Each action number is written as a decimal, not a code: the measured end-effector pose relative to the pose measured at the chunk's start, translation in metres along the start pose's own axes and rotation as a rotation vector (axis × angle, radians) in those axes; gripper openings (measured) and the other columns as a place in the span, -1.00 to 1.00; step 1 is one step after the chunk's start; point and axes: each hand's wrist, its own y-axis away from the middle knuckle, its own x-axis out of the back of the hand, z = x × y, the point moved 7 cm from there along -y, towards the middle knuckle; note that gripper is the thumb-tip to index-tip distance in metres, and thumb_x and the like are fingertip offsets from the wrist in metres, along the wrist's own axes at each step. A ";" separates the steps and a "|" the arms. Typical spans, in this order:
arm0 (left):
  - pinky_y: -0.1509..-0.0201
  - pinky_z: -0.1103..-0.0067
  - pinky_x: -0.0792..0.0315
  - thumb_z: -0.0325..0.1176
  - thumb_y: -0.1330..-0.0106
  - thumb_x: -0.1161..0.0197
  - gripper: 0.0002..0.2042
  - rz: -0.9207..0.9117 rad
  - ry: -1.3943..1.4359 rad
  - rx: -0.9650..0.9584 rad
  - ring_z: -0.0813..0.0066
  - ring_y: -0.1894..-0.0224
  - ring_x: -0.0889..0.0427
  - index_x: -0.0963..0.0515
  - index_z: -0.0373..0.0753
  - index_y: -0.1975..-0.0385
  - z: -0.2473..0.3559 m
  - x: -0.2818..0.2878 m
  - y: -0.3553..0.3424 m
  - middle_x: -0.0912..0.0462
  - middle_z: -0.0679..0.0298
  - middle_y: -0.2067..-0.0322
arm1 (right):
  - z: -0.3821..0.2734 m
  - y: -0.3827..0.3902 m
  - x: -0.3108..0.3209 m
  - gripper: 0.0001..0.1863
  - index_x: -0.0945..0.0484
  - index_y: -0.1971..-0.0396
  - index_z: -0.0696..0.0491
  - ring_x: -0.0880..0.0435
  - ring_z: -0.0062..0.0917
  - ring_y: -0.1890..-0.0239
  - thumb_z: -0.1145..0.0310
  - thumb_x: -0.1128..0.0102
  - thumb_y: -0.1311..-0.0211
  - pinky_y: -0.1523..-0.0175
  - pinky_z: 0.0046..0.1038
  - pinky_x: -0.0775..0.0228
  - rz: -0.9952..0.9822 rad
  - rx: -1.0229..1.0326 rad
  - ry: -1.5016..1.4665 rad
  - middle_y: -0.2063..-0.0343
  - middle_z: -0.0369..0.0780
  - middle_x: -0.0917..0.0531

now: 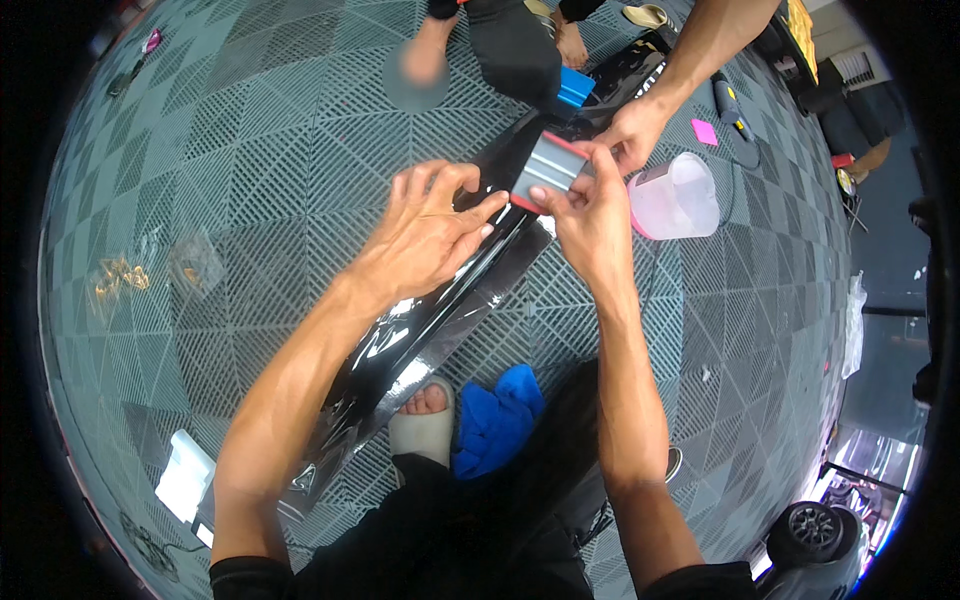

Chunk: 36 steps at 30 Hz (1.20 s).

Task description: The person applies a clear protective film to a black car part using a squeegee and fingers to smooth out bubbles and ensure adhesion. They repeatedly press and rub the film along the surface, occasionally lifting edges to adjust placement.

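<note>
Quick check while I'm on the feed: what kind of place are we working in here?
Probably a car workshop or detailing bay. The floor is grey interlocking grid tiles, a car wheel shows at lower right, and the right hand holds a squeegee over a long glossy black panel that the left hand presses.

We see a grey rectangular squeegee with red edge [548,168] above a long glossy black trim panel [420,340]. The grey plastic floor tiles [250,150] show a diagonal grid pattern. Near us are a crumpled bright blue cloth [497,420] and a translucent pinkish plastic jug [675,196].
</note>
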 end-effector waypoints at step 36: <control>-0.43 0.09 -0.26 -0.12 -0.53 -0.32 -0.59 -0.047 -0.041 0.036 0.01 -0.37 -0.34 -0.70 0.00 -0.32 0.007 0.005 -0.001 -0.50 0.19 -0.23 | 0.144 0.140 0.104 -0.39 -0.29 -0.37 0.15 -0.76 -0.52 0.01 0.60 -0.39 -0.43 -0.11 -0.48 -0.61 0.471 -0.321 -0.330 0.04 -0.12 -0.76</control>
